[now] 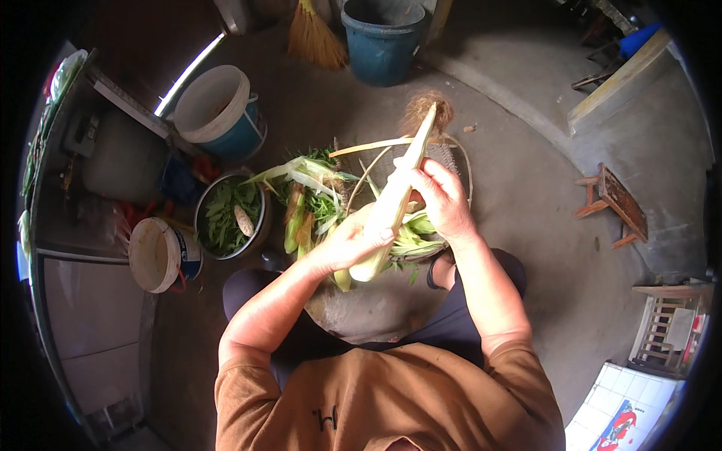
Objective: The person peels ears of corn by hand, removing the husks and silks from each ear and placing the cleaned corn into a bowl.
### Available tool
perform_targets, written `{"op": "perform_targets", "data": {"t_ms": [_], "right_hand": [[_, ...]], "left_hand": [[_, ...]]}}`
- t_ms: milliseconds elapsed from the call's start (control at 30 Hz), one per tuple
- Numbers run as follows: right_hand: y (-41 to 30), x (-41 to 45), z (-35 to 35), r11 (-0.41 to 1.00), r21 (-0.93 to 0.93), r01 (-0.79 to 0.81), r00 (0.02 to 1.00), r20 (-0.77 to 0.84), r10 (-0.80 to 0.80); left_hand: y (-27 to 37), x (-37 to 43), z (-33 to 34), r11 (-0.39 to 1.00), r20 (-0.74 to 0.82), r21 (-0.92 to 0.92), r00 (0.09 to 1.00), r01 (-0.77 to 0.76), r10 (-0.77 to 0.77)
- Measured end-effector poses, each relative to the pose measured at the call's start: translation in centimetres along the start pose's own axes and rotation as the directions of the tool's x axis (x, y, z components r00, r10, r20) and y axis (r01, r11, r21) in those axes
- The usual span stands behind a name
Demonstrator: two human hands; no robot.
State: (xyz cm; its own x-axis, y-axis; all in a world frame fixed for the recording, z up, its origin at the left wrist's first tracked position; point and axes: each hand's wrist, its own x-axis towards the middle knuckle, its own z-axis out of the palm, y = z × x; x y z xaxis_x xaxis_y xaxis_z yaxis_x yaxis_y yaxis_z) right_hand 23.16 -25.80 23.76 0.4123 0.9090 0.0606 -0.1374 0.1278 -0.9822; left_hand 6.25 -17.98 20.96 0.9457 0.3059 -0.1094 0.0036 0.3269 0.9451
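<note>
A pale ear of corn [389, 211], its inner husk still around it, slants up and away in front of me. My left hand [352, 239] grips its thick lower end, thumb laid across the front. Higher up, near the tapering tip, my right hand [443, 194] pinches the husk between thumb and fingers. Beneath the hands, peeled green husks [417, 234] lie in a woven basket [468, 169], largely hidden by my hands. Unpeeled corn ears [294, 217] and leafy greens rest to the left of it. Brown corn silk [414, 115] shows behind the ear's tip.
At left stands a metal pot [262, 225] holding green leaves and a corn cob [243, 220]. Beside it are a white bucket [149, 256] and a larger blue-and-white bucket [237, 129]. A blue bin [383, 51] and straw broom [313, 36] stand ahead; a wooden stool [623, 203] is right.
</note>
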Motion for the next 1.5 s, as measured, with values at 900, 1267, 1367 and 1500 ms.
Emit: {"op": "perform_targets", "data": {"t_ms": [900, 1267, 1367, 1500], "right_hand": [[1.8, 1.0, -1.0, 0.966, 0.04, -0.254, 0.966, -0.034, 0.256], [3.0, 0.7, -0.6, 0.987, -0.019, -0.158, 0.975, -0.159, 0.153], [3.4, 0.6, -0.4, 0.985, 0.039, -0.166, 0.969, -0.178, 0.171], [2.4, 0.2, 0.1, 0.937, 0.3, -0.18, 0.965, -0.13, 0.228]], "left_hand": [[-0.8, 0.7, -0.2, 0.25, -0.201, 0.965, 0.838, 0.08, 0.507], [0.4, 0.6, -0.1, 0.103, -0.117, 0.992, 0.833, 0.072, 0.54], [0.0, 0.7, -0.3, 0.144, -0.114, 0.989, 0.838, 0.043, 0.534], [-2.0, 1.0, -0.4, 0.933, -0.353, 0.306, 0.888, -0.189, 0.295]]}}
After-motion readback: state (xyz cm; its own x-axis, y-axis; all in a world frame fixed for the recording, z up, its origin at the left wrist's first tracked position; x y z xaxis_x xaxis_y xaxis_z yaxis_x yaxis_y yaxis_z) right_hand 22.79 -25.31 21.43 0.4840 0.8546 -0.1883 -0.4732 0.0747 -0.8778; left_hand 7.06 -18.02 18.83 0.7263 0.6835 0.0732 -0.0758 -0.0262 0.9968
